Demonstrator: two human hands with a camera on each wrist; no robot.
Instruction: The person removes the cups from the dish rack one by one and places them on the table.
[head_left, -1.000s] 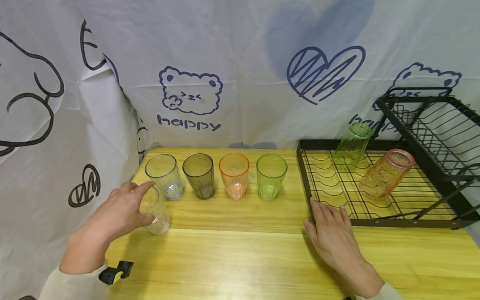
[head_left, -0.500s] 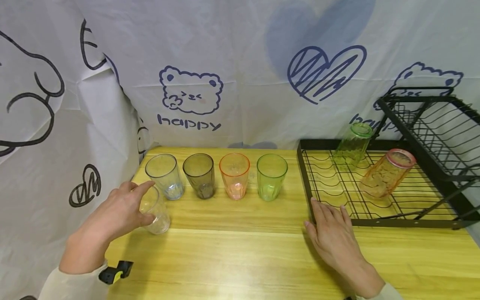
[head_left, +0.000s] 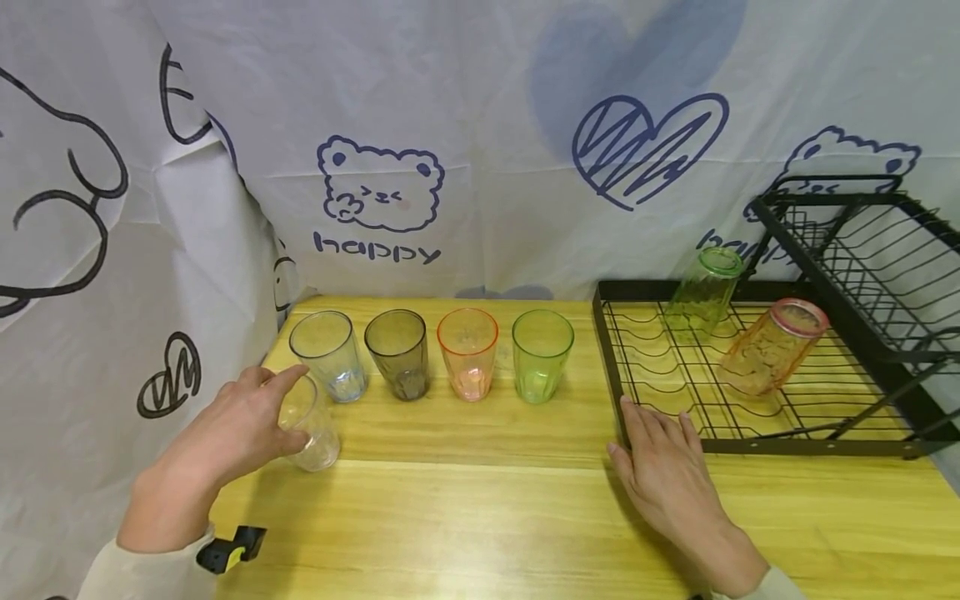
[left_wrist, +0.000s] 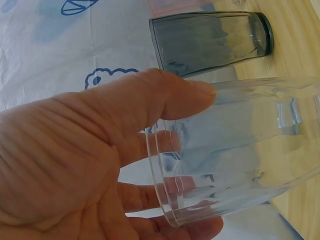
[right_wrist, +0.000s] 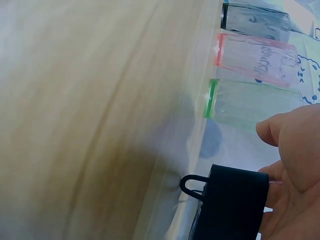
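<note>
At the far left of the table in the head view, my left hand (head_left: 232, 429) holds a clear glass (head_left: 320, 446) by its upper part, thumb on one side and fingers on the other. The left wrist view shows the thumb lying along the clear glass's wall (left_wrist: 225, 150). It stands upright in front of a blue-tinted glass (head_left: 345, 371). On the right, my right hand (head_left: 667, 475) touches the front left corner of a black wire dish rack (head_left: 645, 290), its fingers nearly straight. The right wrist view has these fingers partly hidden behind the rack's black rim (right_wrist: 232, 200).
Grey (head_left: 399, 362), red-rimmed (head_left: 470, 362) and green (head_left: 542, 362) glasses stand upright in a row right of the blue-tinted one. Inside the rack, a green glass (head_left: 703, 296) and an orange glass (head_left: 772, 354) sit upside down, tilted. A printed cloth (head_left: 495, 167) hangs behind the table.
</note>
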